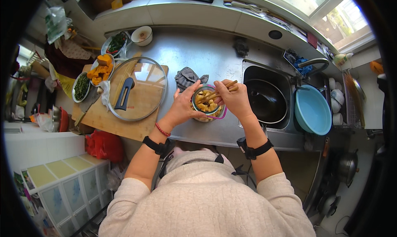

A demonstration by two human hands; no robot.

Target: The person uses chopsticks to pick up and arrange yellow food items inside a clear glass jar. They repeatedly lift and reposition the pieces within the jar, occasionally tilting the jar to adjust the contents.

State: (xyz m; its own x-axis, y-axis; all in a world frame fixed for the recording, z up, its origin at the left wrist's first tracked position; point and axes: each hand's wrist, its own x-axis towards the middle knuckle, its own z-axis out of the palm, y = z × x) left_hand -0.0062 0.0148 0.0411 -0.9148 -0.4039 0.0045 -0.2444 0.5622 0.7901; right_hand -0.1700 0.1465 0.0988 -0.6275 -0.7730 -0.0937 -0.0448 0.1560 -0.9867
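A glass jar (pixel 202 116) stands on the steel counter in front of me, filled with pale yellow chopped pieces (pixel 208 105). My left hand (pixel 187 104) steadies it, thumb and fingers spread around the rim's left side. In my right hand (pixel 232 97) is a pair of wooden chopsticks (pixel 211 96), held at a slant with their tips down in the jar among the pieces. A pink band (pixel 224 113) shows at the jar's right edge. Just behind the jar lies a crumpled grey checked cloth (pixel 188 78).
To the left, a glass lid (pixel 145 91) rests on a wooden cutting board (pixel 136 128), near a knife (pixel 90 102) and bowls of orange pumpkin pieces (pixel 100 71) and chopped greens (pixel 82 86). A sink with a dark pan (pixel 266 102) lies right, beside a blue basin (pixel 312 110) and faucet (pixel 313 61).
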